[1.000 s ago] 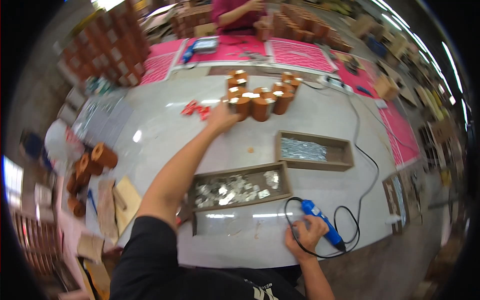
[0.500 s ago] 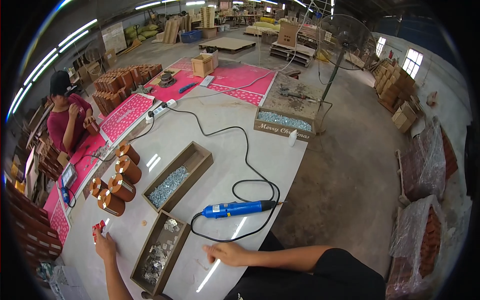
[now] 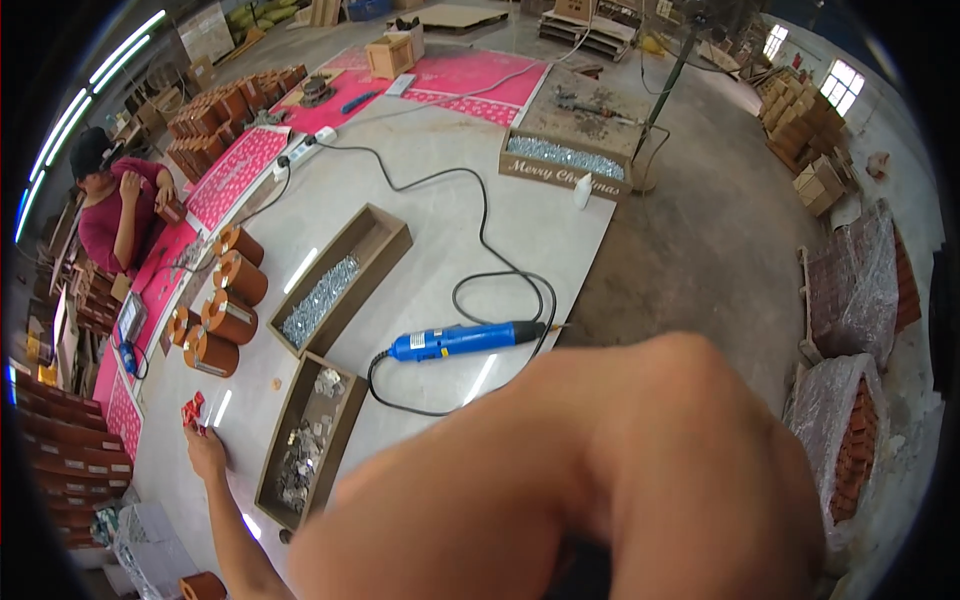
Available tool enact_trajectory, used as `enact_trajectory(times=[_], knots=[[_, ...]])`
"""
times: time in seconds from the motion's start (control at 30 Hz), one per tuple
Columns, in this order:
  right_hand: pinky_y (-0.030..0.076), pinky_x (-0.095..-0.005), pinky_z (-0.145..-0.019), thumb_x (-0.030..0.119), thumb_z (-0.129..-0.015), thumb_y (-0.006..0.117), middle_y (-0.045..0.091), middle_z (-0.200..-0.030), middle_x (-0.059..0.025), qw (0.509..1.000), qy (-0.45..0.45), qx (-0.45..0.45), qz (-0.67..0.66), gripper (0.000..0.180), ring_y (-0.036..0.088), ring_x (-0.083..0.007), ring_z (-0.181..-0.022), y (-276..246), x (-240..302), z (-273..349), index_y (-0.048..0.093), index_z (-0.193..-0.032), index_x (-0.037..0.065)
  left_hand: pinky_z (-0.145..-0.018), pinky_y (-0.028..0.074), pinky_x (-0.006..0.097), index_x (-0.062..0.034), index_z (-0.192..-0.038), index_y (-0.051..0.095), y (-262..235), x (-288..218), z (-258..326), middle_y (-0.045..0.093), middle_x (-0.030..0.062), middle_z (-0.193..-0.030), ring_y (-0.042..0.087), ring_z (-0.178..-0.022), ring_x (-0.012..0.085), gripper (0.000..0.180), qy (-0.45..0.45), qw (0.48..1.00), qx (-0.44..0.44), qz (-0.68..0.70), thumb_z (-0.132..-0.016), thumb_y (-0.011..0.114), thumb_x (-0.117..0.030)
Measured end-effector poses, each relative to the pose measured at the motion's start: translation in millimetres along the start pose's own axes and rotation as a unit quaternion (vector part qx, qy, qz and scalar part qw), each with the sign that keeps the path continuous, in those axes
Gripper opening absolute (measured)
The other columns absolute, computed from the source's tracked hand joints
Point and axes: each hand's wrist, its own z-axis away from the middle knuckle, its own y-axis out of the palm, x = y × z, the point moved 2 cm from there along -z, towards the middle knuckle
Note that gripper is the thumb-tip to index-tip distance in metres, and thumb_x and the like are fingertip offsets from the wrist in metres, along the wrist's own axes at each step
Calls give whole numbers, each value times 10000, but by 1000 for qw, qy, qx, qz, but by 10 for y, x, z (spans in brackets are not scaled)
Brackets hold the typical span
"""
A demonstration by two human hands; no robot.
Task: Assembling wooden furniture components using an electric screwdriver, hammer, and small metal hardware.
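My left hand is at the table's left side, its fingers closed on a small crumpled red wrapper. My right hand is raised very close to the camera, large and blurred; its fingers cannot be made out. It covers the table's near right part. Right of my left hand stands a narrow wooden box with small metal plates. Beyond it a second wooden box holds a heap of silvery screws. A blue electric screwdriver lies on the table with its black cable looped around it.
Several brown cylinders stand at the table's left. A wooden box of screws and a white bottle are at the far right corner. A co-worker sits at far left by a pink-covered bench. Wrapped stacks stand at right.
My right hand has risen from the table up close to the camera. My left hand still has the red wrapper. The whole view has tilted downward.
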Motion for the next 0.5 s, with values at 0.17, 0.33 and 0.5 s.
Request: enact_trajectory(times=[0.17,0.33,0.5], knots=[[421,-251,-672,105,-866,609,620,-905,-48,999,22,20,-37,178,556,-117,-779,22,-72,7,670,-1008,16,-776,481,504,-69,-1053,616,-200,-10,156,682,183,-1000,636,-929,394,282,-30,998,53,-1,-924,550,-311],[420,-243,-654,109,-839,619,625,-897,-41,995,35,52,-72,184,558,-106,-766,44,-126,-51,672,-993,22,-758,480,489,-20,-987,627,-247,284,71,676,200,-951,638,-903,394,316,-14,1000,22,14,-945,522,-314],[418,-235,-637,114,-813,629,630,-890,-34,997,68,11,44,191,559,-96,-752,142,368,-18,675,-977,28,-669,456,353,40,-909,608,-95,-1244,158,626,123,-778,561,-691,221,367,89,940,-20,329,-950,587,-324]])
